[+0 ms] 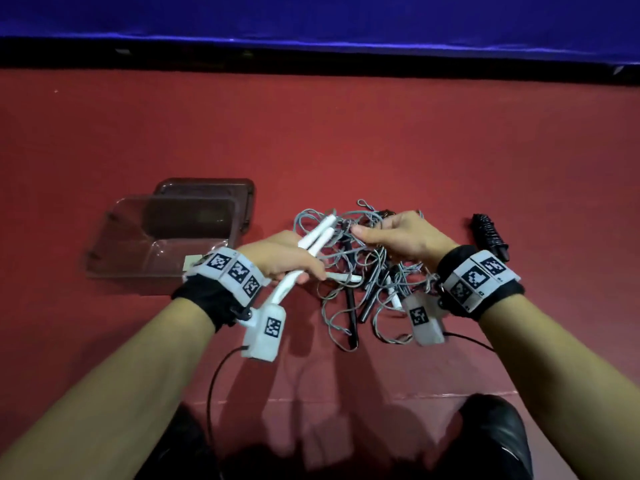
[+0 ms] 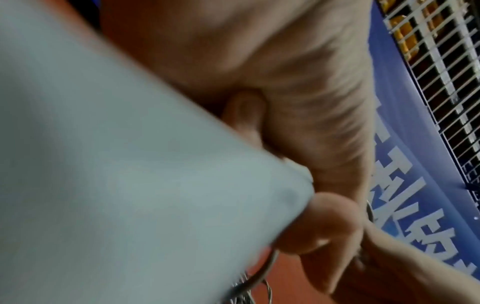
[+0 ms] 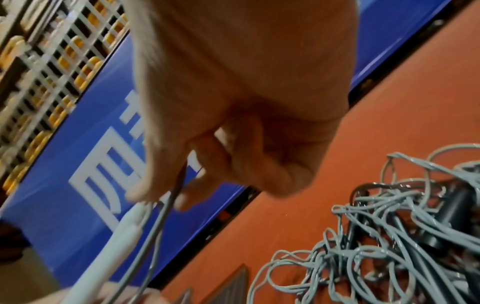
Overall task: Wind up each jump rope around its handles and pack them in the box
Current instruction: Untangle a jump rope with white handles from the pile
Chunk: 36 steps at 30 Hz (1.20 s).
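My left hand (image 1: 287, 261) grips a pair of white jump-rope handles (image 1: 317, 237) held together, tips pointing up and away. In the left wrist view a white handle (image 2: 130, 185) fills the frame under my curled fingers (image 2: 319, 226). My right hand (image 1: 398, 233) pinches a grey cord (image 3: 168, 205) just beyond the handle tips (image 3: 132, 222). Beneath both hands lies a tangled heap of grey ropes (image 1: 367, 268) with black handles (image 1: 351, 317) in it. A clear plastic box (image 1: 162, 237) stands open on the left.
A wound black rope bundle (image 1: 491, 237) lies on the red floor (image 1: 346, 140) to the right. The box's dark lid (image 1: 207, 188) sits behind it. A blue banner (image 1: 311, 19) runs along the far edge. My knees are at the bottom.
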Each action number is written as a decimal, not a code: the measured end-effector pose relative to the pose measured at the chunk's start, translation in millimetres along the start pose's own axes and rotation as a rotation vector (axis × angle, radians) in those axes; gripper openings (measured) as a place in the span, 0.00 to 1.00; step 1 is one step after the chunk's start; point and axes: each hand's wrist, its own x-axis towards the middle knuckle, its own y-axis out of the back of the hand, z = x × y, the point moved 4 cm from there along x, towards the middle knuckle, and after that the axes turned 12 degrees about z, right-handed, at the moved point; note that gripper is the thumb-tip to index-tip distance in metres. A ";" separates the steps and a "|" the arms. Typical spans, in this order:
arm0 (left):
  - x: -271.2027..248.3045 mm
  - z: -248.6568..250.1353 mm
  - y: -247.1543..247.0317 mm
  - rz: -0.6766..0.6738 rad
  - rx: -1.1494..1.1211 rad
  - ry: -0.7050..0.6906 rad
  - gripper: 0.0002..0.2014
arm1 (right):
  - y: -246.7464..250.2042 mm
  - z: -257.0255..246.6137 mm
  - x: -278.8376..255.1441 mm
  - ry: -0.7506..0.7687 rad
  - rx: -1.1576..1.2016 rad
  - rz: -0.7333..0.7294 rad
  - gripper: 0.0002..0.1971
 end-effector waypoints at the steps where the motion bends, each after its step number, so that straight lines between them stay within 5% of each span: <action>1: -1.6 0.6 5.5 0.010 -0.046 -0.017 0.04 | -1.9 1.8 0.3 0.021 0.036 -0.009 0.26; 4: -1.5 6.1 9.2 0.001 -0.210 -0.029 0.24 | -9.8 11.8 8.0 0.050 0.328 0.056 0.15; 8: -2.7 14.3 -2.4 -0.060 -0.275 -0.055 0.28 | -29.4 19.9 7.9 -0.156 0.752 0.040 0.07; 13: 0.7 7.8 -17.8 -0.096 -0.337 -0.045 0.26 | -46.3 11.3 -6.3 -0.063 0.487 -0.142 0.15; 18: 3.5 1.4 -26.0 -0.115 -0.210 -0.032 0.26 | -38.4 5.2 -4.0 0.182 0.150 -0.127 0.15; 21: 11.0 1.5 -27.2 0.092 -0.267 0.003 0.31 | -36.4 3.6 1.3 0.203 0.177 -0.050 0.11; 25: 18.8 -7.2 2.3 0.494 -0.266 -0.040 0.26 | -30.5 0.8 5.7 0.063 0.485 0.004 0.13; 31: 14.0 -11.7 26.3 0.613 -0.533 -0.049 0.16 | -15.8 7.0 2.0 0.305 -0.239 -0.056 0.23; 36: 8.0 0.1 44.3 0.642 -0.974 -0.129 0.13 | -19.1 31.4 4.2 0.318 -0.456 -0.134 0.27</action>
